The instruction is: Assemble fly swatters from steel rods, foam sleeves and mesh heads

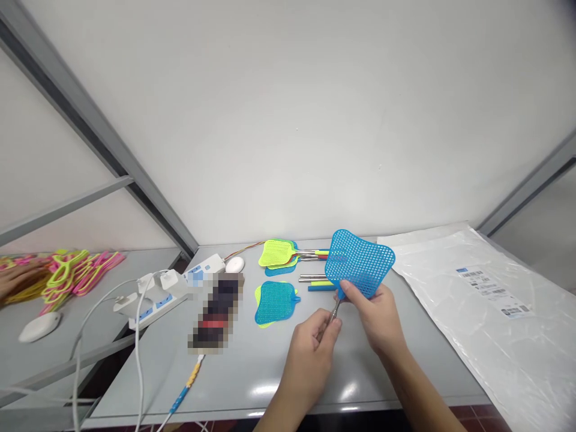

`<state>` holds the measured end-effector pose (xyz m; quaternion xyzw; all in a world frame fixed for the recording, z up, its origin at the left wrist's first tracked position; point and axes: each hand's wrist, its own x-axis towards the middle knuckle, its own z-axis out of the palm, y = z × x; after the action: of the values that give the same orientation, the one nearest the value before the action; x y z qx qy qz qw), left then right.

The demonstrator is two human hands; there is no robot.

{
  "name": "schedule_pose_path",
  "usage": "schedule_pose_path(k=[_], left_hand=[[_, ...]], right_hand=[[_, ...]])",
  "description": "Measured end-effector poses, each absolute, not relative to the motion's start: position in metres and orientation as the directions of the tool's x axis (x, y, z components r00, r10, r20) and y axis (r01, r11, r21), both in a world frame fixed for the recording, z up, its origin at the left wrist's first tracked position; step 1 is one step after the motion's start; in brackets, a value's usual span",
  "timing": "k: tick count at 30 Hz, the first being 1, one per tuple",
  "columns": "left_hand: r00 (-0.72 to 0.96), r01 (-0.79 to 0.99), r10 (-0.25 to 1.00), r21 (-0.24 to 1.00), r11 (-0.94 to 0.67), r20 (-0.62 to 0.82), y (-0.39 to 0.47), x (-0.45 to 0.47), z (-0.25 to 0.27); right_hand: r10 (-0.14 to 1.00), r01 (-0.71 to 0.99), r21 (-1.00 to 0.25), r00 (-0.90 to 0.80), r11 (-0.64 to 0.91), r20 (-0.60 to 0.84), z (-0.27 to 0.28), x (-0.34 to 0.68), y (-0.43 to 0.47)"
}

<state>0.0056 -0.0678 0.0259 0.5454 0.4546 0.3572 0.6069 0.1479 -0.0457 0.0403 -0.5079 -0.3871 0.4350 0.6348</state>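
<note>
A blue mesh fly swatter head (360, 261) is pinched at its neck by my right hand (375, 315), thumb in front. My left hand (315, 342) grips a thin metal rod (333, 313) that meets the neck from below; whether the two are fully joined I cannot tell. To the left lie loose swatter heads, a blue one (275, 301) on top of a yellow-green one. Behind them rests a stack of fly swatters (278, 253) with metal rods. Metal rods with blue and yellow-green grips (315, 282) lie beside my hands, partly hidden by the held head.
On the right a white plastic bag (490, 300) with a label covers the table. A blurred phone (216, 312) with its cable lies left, near power strips (157, 303) with plugs and white cords. At far left, another person's hand (20, 282) touches colourful cords (81, 273).
</note>
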Motion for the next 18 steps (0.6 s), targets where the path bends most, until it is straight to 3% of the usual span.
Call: schedule_pose_path(k=[2, 5, 9, 14, 18], left_hand=[[0.447, -0.049, 0.854, 0.945, 0.322, -0.268, -0.068, 0.006, 0.032], [0.604, -0.221, 0.729, 0.811, 0.542, -0.323, -0.067, 0.005, 0.04], [0.684, -0.302, 0.66, 0.704, 0.644, -0.311, -0.064, 0.002, 0.043], [0.638, -0.339, 0.716, 0.731, 0.592, -0.284, -0.061, 0.004, 0.032], [0.344, -0.332, 0.92, 0.891, 0.309, -0.191, -0.058, 0.012, 0.023]], right_hand=[[0.948, -0.131, -0.984, 0.31, 0.123, 0.078, 0.042, 0.148, -0.046], [0.96, -0.228, -0.965, 0.271, 0.13, 0.065, 0.042, 0.147, -0.045], [0.974, -0.385, -0.915, 0.225, 0.124, 0.037, 0.04, 0.143, -0.044], [0.985, -0.368, -0.927, 0.174, 0.072, 0.008, 0.036, 0.143, -0.038], [0.998, -0.28, -0.96, 0.057, -0.015, -0.032, 0.022, 0.144, -0.038]])
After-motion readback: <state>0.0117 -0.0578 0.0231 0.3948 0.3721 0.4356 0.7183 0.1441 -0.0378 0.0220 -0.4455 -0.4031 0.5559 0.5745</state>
